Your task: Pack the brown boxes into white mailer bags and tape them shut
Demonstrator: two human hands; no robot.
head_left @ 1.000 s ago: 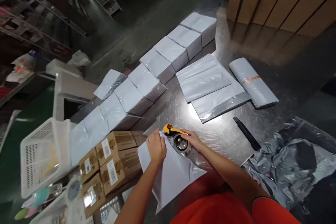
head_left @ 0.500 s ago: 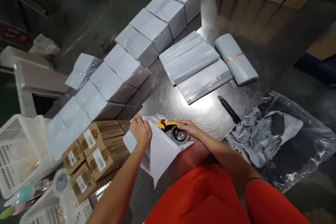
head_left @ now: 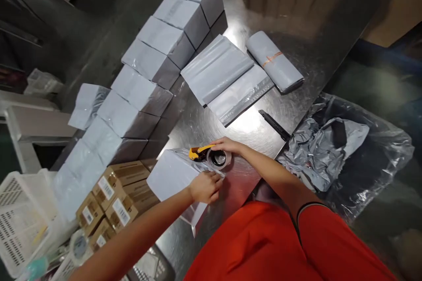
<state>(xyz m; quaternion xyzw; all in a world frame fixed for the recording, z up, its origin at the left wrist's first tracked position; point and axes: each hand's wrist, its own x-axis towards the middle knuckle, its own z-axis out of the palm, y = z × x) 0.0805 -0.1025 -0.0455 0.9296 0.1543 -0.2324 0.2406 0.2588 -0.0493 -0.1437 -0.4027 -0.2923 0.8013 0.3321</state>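
A white wrapped package (head_left: 168, 175) lies before me on the metal table. My right hand (head_left: 225, 145) grips the yellow handle of a tape dispenser (head_left: 217, 158), which carries a wide roll of tape and rests over the package's far side. My left hand (head_left: 206, 186) is at the package's near right end, fingers curled around the wrapping, partly hiding it. White plastic mailing bags (head_left: 217, 70) lie flat beyond the hands. A black utility knife (head_left: 274, 124) lies to the right of them.
Several white wrapped packages (head_left: 158, 37) form rows at left. Brown boxes with labels (head_left: 120, 210) and a white basket (head_left: 23, 210) stand near left. A rolled bag bundle (head_left: 275, 61) lies beyond the knife; crumpled plastic (head_left: 316, 153) is at right by the metal table's edge (head_left: 316, 92).
My left hand has moved right, from the package's left upper edge to its right end. The tape dispenser has shifted slightly left and up with my right hand. The view has turned somewhat.
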